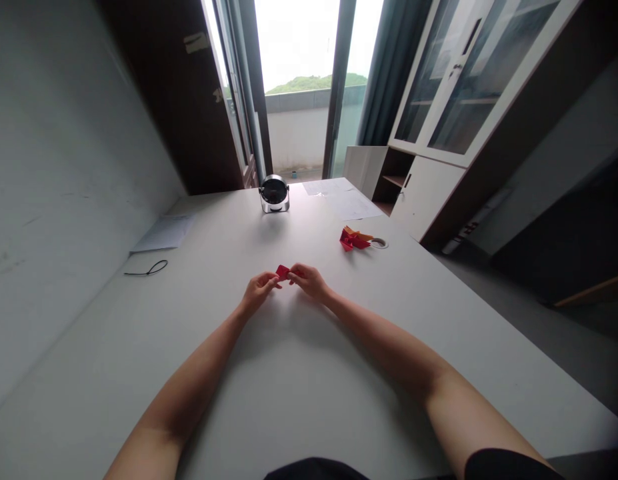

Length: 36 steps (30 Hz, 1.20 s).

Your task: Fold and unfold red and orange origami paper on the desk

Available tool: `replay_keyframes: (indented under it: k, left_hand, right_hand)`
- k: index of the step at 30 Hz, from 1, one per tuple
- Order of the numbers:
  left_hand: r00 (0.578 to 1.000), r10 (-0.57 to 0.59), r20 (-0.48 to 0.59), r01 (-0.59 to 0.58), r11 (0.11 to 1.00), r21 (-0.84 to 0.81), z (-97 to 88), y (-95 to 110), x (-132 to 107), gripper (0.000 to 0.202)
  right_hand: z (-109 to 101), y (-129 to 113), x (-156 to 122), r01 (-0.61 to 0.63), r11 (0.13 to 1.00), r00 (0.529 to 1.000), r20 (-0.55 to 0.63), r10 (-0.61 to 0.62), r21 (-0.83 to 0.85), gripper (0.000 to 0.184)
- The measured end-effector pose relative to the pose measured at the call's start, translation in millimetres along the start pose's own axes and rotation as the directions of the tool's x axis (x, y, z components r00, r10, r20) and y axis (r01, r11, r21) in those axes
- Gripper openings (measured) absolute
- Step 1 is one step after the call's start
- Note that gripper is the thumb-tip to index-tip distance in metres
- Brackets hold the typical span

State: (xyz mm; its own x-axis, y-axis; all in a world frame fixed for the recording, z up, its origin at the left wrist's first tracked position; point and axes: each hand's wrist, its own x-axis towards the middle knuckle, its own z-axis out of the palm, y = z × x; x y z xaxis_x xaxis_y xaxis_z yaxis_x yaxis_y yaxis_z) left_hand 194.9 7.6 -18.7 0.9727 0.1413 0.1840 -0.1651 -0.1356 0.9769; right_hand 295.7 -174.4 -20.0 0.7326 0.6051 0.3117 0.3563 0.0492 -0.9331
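A small piece of folded red paper [282, 272] is held between my two hands, over the middle of the white table [309, 373]. My left hand [262, 288] pinches its left side between thumb and fingers. On its right side my right hand [309, 280] grips it with the fingertips. The fingers cover part of the paper, so its full shape is hidden. Farther right on the table lie folded red and orange paper pieces [355, 239], touching or close beside a roll of tape [379, 243].
A round black and silver device on a stand [274, 193] is at the table's far side. Paper sheets [356, 205] lie at the far right, more papers [163, 233] at the left by the wall. A black cable tie [149, 270] lies nearer. Cabinets [439, 87] stand right.
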Motion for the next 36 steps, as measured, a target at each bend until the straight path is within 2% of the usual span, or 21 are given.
replay_keyframes:
  k: [5, 10, 16, 20, 24, 26, 30, 36]
  left_hand:
    - [0.999, 0.034, -0.002, -0.034, 0.999, 0.014, 1.3, -5, 2, 0.035]
    - [0.998, 0.056, -0.027, -0.057, 0.996, -0.07, 0.5, -11, 5, 0.033]
    - [0.999, 0.047, -0.022, -0.05, 0.985, -0.162, 1.7, -13, 5, 0.036]
    - [1.0, 0.014, -0.025, -0.017, 0.992, -0.125, 1.3, -12, 4, 0.044]
    - [0.999, -0.044, 0.027, 0.046, 0.996, -0.071, 2.6, -10, 1, 0.041]
    - [0.998, -0.053, 0.016, 0.053, 0.999, -0.005, 2.9, -8, 0, 0.038]
    - [0.999, -0.013, -0.03, 0.017, 0.988, 0.151, 1.6, -6, -1, 0.034]
    - [0.996, 0.048, -0.08, -0.034, 0.984, 0.174, -0.2, -7, 0, 0.03]
  right_hand:
    - [0, -1, -1, -0.007, 1.0, 1.0, 0.022, 0.008, -0.008, 0.04]
    - [0, 2, -2, 0.008, 1.0, 0.998, 0.054, -0.009, 0.004, 0.036]
    - [2, 10, 1, 0.025, 0.995, 0.999, 0.03, -0.028, 0.094, 0.03]
    - [2, 13, 3, 0.02, 0.997, 0.998, 0.061, -0.024, 0.075, 0.027]
    - [2, 8, 0, 0.014, 1.0, 0.997, 0.077, -0.012, -0.027, 0.019]
    - [2, 3, -2, 0.027, 0.994, 0.995, 0.098, -0.017, -0.104, 0.016]
    - [3, -6, -6, 0.078, 0.97, 0.988, 0.146, -0.045, -0.23, 0.014]
    - [1, -1, -4, 0.043, 0.958, 0.994, 0.111, -0.012, -0.282, 0.016]
